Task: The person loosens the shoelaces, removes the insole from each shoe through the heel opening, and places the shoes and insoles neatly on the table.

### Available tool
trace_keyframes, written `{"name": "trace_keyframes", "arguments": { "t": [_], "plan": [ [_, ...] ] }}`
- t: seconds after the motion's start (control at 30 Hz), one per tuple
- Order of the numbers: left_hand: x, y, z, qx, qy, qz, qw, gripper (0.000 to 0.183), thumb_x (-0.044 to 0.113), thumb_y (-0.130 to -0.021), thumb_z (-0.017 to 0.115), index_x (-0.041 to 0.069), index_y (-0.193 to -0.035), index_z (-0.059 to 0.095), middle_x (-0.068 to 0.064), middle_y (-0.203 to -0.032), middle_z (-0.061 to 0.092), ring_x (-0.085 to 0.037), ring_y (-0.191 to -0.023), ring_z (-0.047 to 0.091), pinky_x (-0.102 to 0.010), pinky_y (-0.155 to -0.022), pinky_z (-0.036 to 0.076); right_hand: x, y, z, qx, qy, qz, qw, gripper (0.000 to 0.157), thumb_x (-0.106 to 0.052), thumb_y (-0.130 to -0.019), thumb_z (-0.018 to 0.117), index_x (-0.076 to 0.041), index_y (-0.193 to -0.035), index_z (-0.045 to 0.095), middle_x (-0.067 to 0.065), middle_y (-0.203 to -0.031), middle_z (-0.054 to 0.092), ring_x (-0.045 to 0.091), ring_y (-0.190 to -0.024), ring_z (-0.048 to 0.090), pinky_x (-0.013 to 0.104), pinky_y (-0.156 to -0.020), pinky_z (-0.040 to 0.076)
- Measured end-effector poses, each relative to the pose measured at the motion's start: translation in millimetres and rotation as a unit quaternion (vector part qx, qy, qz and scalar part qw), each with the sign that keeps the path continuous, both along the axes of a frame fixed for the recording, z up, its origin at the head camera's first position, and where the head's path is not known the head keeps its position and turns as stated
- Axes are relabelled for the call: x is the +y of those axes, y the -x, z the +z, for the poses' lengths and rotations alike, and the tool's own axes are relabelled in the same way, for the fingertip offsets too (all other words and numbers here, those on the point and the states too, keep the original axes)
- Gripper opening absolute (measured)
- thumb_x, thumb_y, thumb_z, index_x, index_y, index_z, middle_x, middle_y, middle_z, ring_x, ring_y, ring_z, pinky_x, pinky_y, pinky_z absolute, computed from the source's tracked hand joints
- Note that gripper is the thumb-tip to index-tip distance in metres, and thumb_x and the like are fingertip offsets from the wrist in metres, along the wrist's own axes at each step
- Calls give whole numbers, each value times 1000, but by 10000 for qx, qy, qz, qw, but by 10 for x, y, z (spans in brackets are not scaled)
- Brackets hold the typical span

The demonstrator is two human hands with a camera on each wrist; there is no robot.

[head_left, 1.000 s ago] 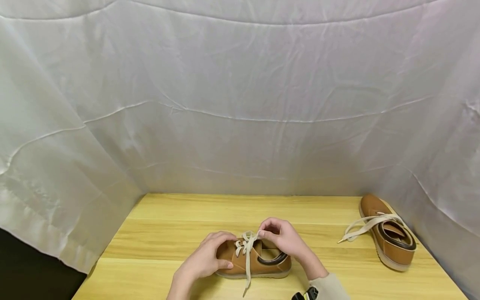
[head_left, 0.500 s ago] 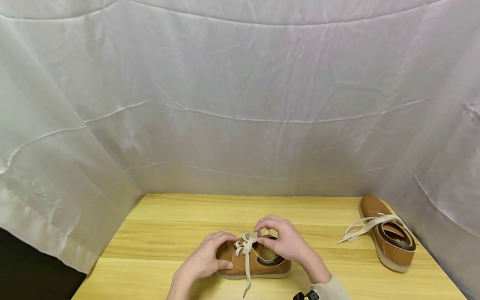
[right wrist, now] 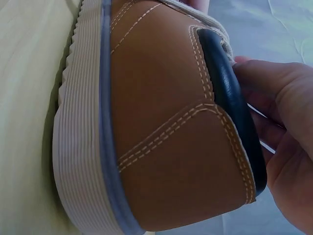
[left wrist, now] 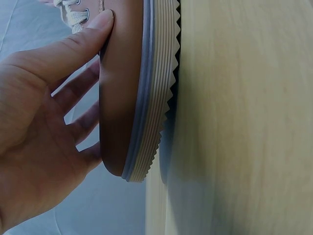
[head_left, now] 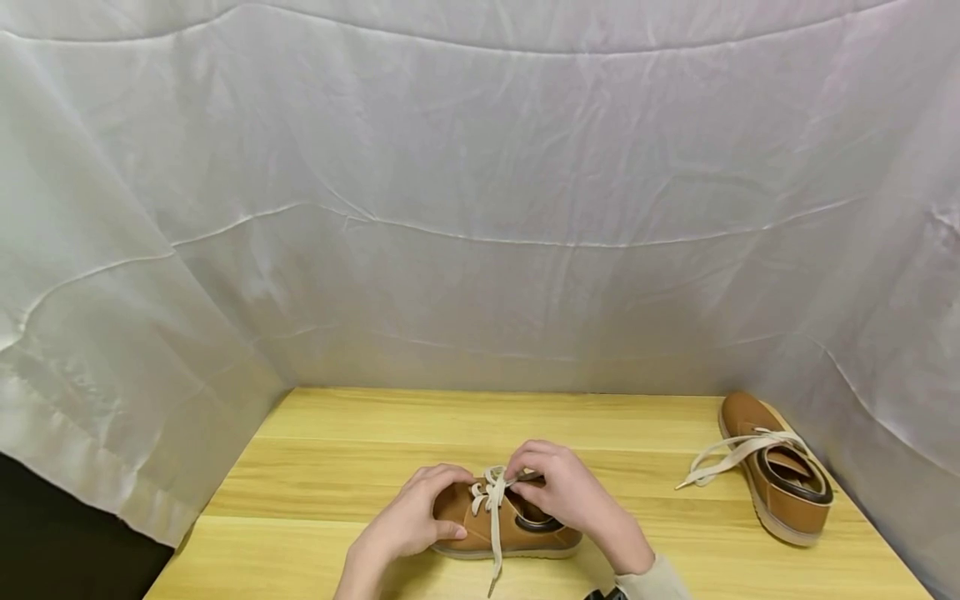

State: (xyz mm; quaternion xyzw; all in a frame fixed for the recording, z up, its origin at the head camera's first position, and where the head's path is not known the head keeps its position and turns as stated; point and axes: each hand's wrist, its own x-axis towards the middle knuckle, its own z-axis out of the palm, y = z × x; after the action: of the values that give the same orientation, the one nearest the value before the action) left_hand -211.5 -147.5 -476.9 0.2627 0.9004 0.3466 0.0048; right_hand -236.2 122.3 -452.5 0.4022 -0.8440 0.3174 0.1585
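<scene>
A brown lace-up shoe (head_left: 536, 543) sits sole-down on the wooden table, toe to the left, one end of its cream shoelace (head_left: 495, 533) hanging over the near side. My left hand (head_left: 416, 512) grips the toe part, thumb on the near side; in the left wrist view the thumb (left wrist: 98, 24) presses the leather below the eyelets. At the top of the lacing, by the shoe's opening, my right hand (head_left: 558, 487) pinches the shoelace between thumb and fingers. The right wrist view shows the dark padded collar (right wrist: 227, 88) beside the right thumb (right wrist: 259, 73); the other fingertips are hidden.
A second brown shoe (head_left: 795, 508) stands at the table's right edge, toe pointing away, its loose cream lace (head_left: 720, 467) trailing left. Grey cloth (head_left: 525, 317) hangs behind and along both sides of the wooden table (head_left: 337, 450).
My right fingers have drawn in closer to the top of the lacing, and the hand now covers more of the shoe's opening. The left hand and the shoe keep their place.
</scene>
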Motion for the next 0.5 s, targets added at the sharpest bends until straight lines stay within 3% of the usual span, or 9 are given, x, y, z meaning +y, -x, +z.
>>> {"name": "trace_keyframes", "arguments": {
  "t": [0.3,0.5],
  "plan": [
    [-6,5,-3,-14,2,11,10000,63,21,-79,90,26,-136,64,7,-142,61,-28,-135,51,-59,-115,39,26,15,-16,-245,336,84,9991,18,-1,-88,80,-17,-95,76,-9,-99,73,9,-93,69,35,-84,62],
    [-4,3,-12,-22,-9,29,10000,63,22,-79,90,26,-136,64,8,-141,61,-29,-136,50,-60,-115,38,83,47,-23,-533,678,-75,9962,14,-6,-90,80,-18,-94,74,-10,-98,72,9,-93,68,40,-84,62]
  ]
}}
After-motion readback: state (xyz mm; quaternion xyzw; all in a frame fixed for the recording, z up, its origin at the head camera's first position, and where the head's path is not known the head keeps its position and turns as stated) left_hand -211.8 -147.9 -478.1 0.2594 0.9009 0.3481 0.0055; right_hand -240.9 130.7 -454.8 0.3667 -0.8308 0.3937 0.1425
